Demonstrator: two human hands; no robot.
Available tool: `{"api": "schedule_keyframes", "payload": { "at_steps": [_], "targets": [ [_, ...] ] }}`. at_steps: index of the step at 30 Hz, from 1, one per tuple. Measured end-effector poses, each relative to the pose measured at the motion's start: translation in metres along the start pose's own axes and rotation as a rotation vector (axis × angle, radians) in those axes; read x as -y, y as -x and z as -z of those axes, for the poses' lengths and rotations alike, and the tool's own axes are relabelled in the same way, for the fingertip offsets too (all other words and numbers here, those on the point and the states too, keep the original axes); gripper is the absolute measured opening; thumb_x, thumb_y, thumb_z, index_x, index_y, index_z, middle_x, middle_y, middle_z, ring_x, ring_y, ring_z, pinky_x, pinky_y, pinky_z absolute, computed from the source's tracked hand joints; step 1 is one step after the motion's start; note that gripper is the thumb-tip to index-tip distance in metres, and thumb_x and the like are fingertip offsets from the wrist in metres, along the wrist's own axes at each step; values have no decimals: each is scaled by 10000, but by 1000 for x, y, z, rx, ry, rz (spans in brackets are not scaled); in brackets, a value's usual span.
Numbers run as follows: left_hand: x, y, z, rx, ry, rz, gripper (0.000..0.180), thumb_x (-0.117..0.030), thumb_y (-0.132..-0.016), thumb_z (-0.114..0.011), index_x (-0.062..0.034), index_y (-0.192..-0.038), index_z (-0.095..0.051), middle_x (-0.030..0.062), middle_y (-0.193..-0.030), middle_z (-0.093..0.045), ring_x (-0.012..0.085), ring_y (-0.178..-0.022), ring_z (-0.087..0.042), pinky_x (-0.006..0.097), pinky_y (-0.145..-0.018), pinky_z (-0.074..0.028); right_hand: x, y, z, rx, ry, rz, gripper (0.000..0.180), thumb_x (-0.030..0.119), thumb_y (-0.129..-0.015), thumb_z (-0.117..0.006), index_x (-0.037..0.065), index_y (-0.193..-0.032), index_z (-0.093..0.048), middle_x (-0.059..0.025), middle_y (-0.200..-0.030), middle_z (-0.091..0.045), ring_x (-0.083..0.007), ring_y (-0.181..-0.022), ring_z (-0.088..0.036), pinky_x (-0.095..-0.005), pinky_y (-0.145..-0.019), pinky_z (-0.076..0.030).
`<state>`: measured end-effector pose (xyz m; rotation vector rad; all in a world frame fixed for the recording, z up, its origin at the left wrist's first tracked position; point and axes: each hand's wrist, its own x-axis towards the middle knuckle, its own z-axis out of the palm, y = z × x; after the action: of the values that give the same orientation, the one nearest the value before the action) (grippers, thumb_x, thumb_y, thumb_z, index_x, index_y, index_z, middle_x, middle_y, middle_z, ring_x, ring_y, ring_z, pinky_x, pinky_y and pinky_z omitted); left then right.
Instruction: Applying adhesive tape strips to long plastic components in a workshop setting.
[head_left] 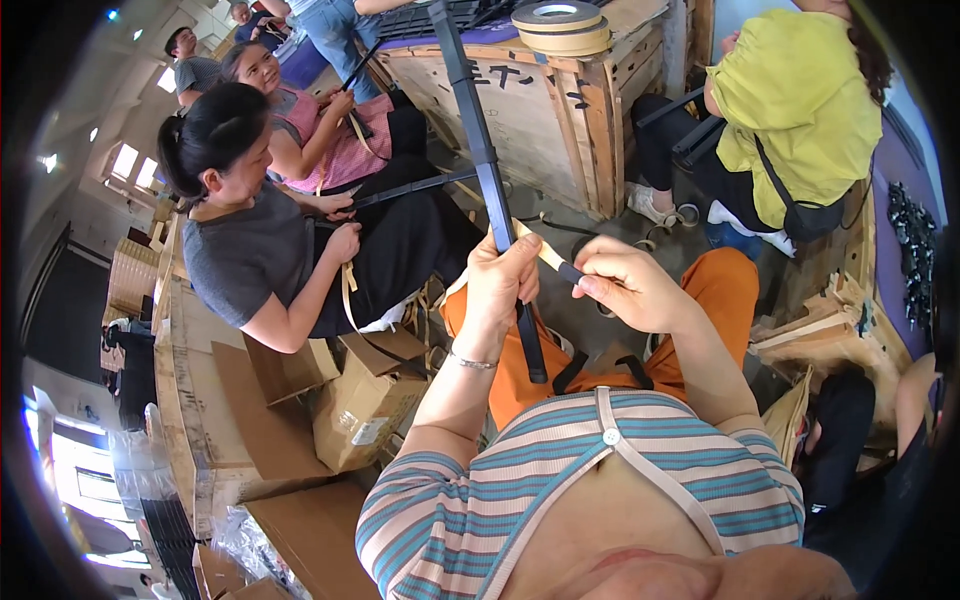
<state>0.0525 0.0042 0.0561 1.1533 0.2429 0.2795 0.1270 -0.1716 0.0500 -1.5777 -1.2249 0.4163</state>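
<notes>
**Black bar held in the left grip, pale strip drawn out to the right**

From my remote station I couldn't see all of the black bar (485,165): its upper end ran out past the top edge of my head view, and the left grip (502,280) covered a stretch of its lower part. The far end of the pale strip (543,249) was lost to me near the left thumb, so I couldn't tell whether it was stuck to the bar. The right grip (632,288) partly covered the dark tip (569,272) at the strip's other end, and I couldn't make out whether that tip belonged to the strip or was a separate piece.

The bar looked long, straight and squared, with step-like joints along its upper part and a blunt lower end. It stood aslant, its top leaning left. The strip was narrow, cream-coloured and slightly twisted.

The left grip was closed around the bar, whose lower end stuck out below it, above the orange trousers (722,285). The right grip was closed too, pinching the dark tip between thumb and finger, just beside the bar but apart from it. The strip spanned the short gap between both grips. Beyond them, tape rolls (562,38) sat stacked on a wooden crate (520,125).
</notes>
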Motion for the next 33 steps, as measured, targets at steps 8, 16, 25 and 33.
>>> {"api": "schedule_keyframes", "payload": {
  "at_steps": [8, 16, 25, 33],
  "targets": [
    [11, 7, -7, 66, -26, 5, 84, -79, -863, -558, -26, -868, -494, 9, -506, -428, 76, -365, -373, 210, -338, -286, 7, -12, -8, -96, -271, 308, 161, 87, -862, -519, -28, -767, -578, -98, -876, -563, -202, -877, -525, -309, -784, -416],
    [54, 54, -4, 181, 144, 126, 229, -225, -950, -358, -22, -1019, -440, 36, -630, -449, 102, -452, -383, 217, -431, -324, -13, 3, 3, -157, -633, -66, 227, 172, -942, -433, 5, -844, -551, -8, -680, -520, -59, -572, -490, -191, -515, -377],
    [56, 56, 14, 241, 250, 269, 319, -299, -966, -317, -11, -1012, -445, 16, -591, -397, 80, -403, -304, 214, -386, -254, -27, -2, -24, -308, -164, -128, 243, 158, -862, -585, -6, -692, -529, 4, -616, -465, -52, -561, -389, -226, -503, -327],
    [50, 47, 15, 345, 208, 211, 310, -294, -961, -349, -3, -994, -450, 13, -584, -400, 67, -398, -306, 202, -370, -232, -23, -12, -15, -305, -212, -76, 250, 168, -866, -573, -8, -693, -531, 1, -616, -480, -48, -586, -405, -222, -519, -327]
  ]
}}
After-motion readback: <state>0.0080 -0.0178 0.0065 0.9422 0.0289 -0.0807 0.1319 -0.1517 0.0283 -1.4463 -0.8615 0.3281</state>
